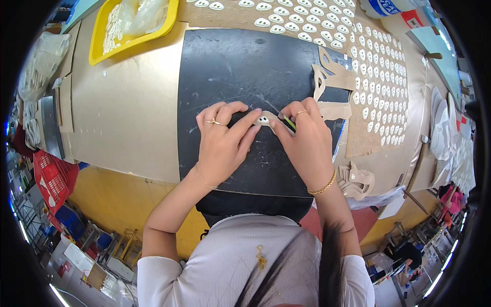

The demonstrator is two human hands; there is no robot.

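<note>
Black board (225,66) below, hands (222,135) (309,140) angle inward around a beige piece (272,118).

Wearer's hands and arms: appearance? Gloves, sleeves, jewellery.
No gloves; forearms bare. Left hand: gold-coloured ring, thin, fine bracelet. Right hand: slim ring, thicker gold-coloured chain bracelet. Pale, short sleeves end on the upper arms.

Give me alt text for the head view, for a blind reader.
Left hand and right hand hold a beige strip with a small white piece over a black mat, the right also holding a slim green tool; similar white pieces lie in rows beyond.
</note>
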